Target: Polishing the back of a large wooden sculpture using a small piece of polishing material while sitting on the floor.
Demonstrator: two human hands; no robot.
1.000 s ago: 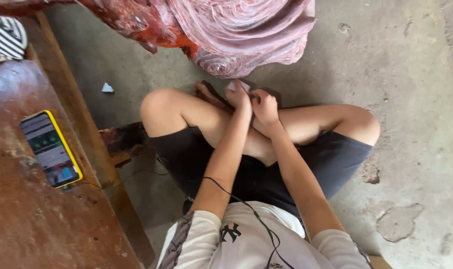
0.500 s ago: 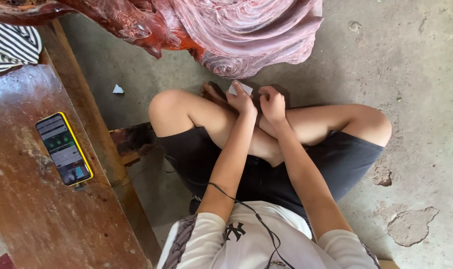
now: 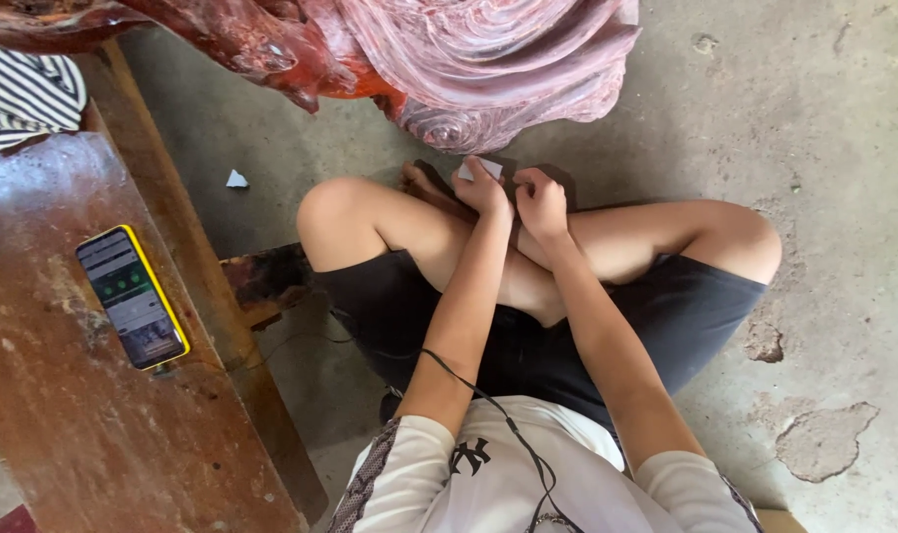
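Both hands are working close together over the crossed legs; the left hand [image 3: 483,192] is gripping a small pale scrap [image 3: 489,169], likely paper or sandpaper, with fingers curled around it; the right hand [image 3: 542,202] is curled just beside it, pinching at something dark I cannot make out, so I cannot tell whether it is truly holding anything. The scrap is sitting just below the base of the carved red wood piece [image 3: 488,69], near but seemingly not touching it; it is looking thin, whitish, folded at one corner and mostly hidden by the fingers. As a judgement, such a thin scrap could be slipping out or tearing if the grip is loosening or the hands are pulling apart; it could drop to the concrete floor [image 3: 814,118]. A phone [image 3: 131,296] is lying on the worn wooden bench [image 3: 74,434] to the left, well apart.
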